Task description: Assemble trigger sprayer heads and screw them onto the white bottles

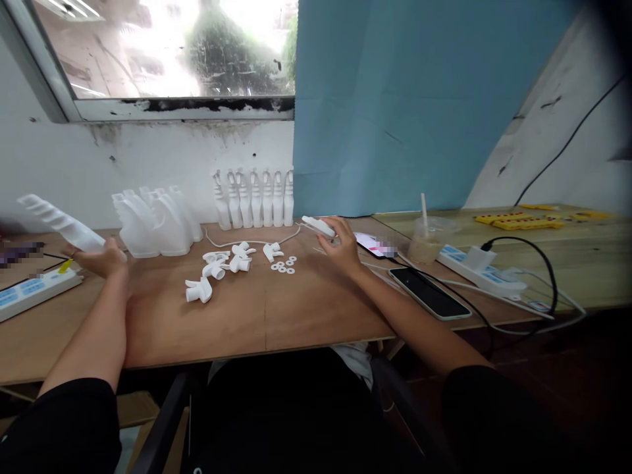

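My left hand [106, 258] is closed around the base of a white ribbed plastic bottle [64, 220], tilted with its narrow end up and to the left. Between the fingers of my right hand [343, 247] is a white spray trigger head [318, 227], partly covered by the fingers. Several loose white trigger heads [198, 289] lie on the brown tabletop [237, 336]. Beside them are several small white washers [281, 266]. Unassembled white bottles [153, 224] stand close to my left hand. Along the wall is a row of bottles with trigger heads fitted [254, 201].
A power strip [39, 289] sits at the left. To the right are a lit phone [372, 245], a dark-screened phone [429, 293], a plastic cup with a straw [427, 243] and another power strip [478, 270] with trailing cables. Yellow pieces [523, 220] lie farther right.
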The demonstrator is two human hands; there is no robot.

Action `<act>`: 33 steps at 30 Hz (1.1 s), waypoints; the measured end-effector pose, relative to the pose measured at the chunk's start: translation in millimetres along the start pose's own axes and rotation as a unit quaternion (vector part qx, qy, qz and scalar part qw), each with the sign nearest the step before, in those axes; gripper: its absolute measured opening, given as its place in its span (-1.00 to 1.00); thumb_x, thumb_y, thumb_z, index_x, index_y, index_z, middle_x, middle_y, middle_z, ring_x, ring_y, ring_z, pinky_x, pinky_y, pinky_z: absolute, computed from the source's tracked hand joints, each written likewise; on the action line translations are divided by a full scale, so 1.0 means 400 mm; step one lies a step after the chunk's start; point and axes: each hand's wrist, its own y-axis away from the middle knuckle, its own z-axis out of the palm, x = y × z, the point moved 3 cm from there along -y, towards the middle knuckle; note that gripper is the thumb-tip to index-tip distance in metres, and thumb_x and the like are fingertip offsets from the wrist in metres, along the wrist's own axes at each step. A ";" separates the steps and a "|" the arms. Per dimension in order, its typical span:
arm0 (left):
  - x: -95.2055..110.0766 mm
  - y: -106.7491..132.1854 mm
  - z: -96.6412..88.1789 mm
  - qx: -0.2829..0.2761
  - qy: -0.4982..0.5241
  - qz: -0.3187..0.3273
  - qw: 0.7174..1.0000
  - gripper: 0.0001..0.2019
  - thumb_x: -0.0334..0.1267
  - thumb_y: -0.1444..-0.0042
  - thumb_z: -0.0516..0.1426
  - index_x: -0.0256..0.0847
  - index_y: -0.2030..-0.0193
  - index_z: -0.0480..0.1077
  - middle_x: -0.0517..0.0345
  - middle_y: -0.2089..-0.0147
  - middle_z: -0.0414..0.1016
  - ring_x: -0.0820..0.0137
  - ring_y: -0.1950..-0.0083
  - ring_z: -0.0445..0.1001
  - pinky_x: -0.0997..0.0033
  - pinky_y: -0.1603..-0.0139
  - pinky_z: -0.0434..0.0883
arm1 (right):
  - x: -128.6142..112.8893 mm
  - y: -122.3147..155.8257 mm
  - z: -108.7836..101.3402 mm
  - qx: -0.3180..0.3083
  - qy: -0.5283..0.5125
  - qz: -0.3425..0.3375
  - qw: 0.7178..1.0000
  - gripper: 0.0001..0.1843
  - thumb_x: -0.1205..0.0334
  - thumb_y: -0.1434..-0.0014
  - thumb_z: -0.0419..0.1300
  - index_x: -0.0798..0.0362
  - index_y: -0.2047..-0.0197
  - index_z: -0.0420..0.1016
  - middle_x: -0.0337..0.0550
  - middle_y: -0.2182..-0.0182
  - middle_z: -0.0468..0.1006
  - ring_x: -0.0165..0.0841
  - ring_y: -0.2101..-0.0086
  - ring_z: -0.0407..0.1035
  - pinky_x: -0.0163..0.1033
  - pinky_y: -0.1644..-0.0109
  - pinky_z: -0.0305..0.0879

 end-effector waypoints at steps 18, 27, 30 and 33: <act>0.306 0.186 0.184 -0.385 0.403 -0.071 0.827 -0.43 -0.19 0.28 0.41 -0.19 0.06 0.41 0.11 0.12 0.49 0.36 0.24 0.45 0.48 0.32 0.41 | 0.198 -0.023 -0.061 0.222 -0.378 0.396 0.807 -0.51 -0.07 0.15 0.38 -0.01 0.34 0.23 -0.41 0.51 0.41 -0.56 0.70 0.25 -0.42 0.68 0.22; 0.257 0.202 0.208 -0.360 0.367 -0.192 0.836 -0.62 -0.15 0.35 0.45 -0.26 0.37 0.51 0.06 0.31 0.56 0.31 0.34 0.50 0.43 0.43 0.44 | 0.223 -0.021 -0.082 0.243 -0.376 0.393 0.803 -0.55 -0.04 0.16 0.33 -0.02 0.34 0.21 -0.42 0.50 0.42 -0.59 0.72 0.18 -0.43 0.73 0.08; 0.253 0.205 0.212 -0.354 0.372 -0.197 0.835 -0.62 -0.17 0.37 0.46 -0.26 0.38 0.52 0.08 0.33 0.56 0.33 0.36 0.50 0.44 0.42 0.44 | 0.217 -0.019 -0.076 0.229 -0.375 0.392 0.808 -0.58 -0.02 0.14 0.32 -0.01 0.34 0.22 -0.41 0.52 0.42 -0.59 0.73 0.16 -0.43 0.73 0.06; 0.253 0.210 0.214 -0.356 0.367 -0.192 0.838 -0.62 -0.18 0.37 0.46 -0.27 0.37 0.53 0.08 0.34 0.56 0.36 0.38 0.49 0.47 0.44 0.42 | 0.213 -0.017 -0.069 0.217 -0.379 0.395 0.809 -0.59 -0.01 0.14 0.32 -0.01 0.33 0.22 -0.42 0.53 0.41 -0.59 0.73 0.16 -0.43 0.72 0.07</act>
